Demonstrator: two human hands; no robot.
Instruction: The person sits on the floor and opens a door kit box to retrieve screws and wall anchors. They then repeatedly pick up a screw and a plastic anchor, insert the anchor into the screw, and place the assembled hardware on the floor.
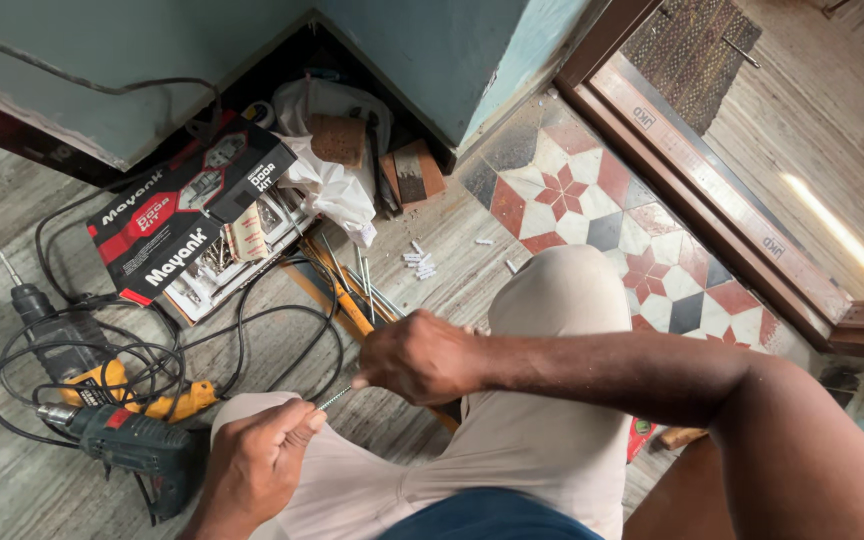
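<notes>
Grey wood-grain flooring [12, 490] fills the corner of a room, giving way to a patch of red, white and dark patterned tiles [592, 200] beside a wooden door threshold [712, 190]. Seen from above, the person crouches with both knees in pale trousers. The right hand [422, 357] reaches across from the right side, its forearm running nearly level over the right knee, and its fingers are curled into a closed fist. The left hand [257, 462] comes up from the bottom edge over the left knee, fingers pinched shut on one end of a thin threaded metal screw [334, 398]. This screw spans the small gap between the two hands, tilted up toward the right fist; whether that fist grips its other end or something else cannot be told. Just left of the left hand, a green power drill [132, 445] lies on the floor, near a second drill [47, 325] amid tangled black cables [242, 330]. Behind them sits an open black-and-red hardware box [187, 205], with small white wall plugs [420, 262] scattered nearby.
</notes>
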